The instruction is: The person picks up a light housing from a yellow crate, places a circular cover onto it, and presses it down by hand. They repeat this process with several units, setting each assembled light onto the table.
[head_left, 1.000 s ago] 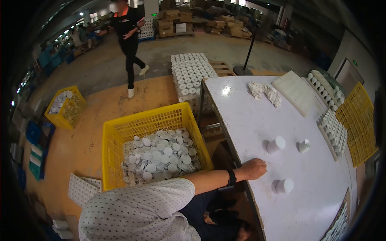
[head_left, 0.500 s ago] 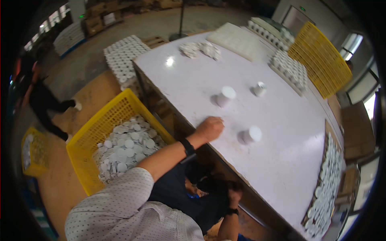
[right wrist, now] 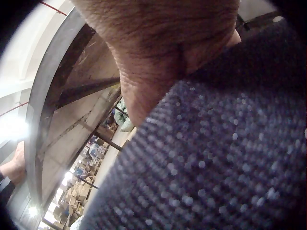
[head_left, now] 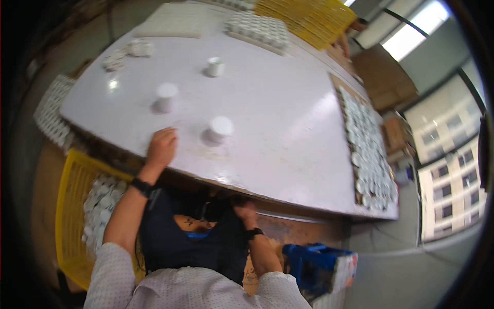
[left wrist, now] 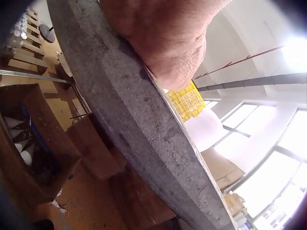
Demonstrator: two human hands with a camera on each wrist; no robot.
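My left hand rests near the front edge of the white table, fingers loosely bent and holding nothing. Just beyond it stands a white cylindrical piece with a flat round top. To its right is a similar white piece, and a smaller white cup-like piece stands farther back. Below the table edge, my right hand rests on my dark trousers. Its fingers are partly hidden by the table edge in the head view.
A yellow crate of white discs stands on the floor at left. A tray of white round pieces covers the table's right end. At the back lie a crumpled white cloth and a white egg-tray-like stack. A blue stool stands at lower right.
The head view has swung to the right, bringing the table's right end and the windows in and the walking person out. My left hand stays on the table by the white pieces.
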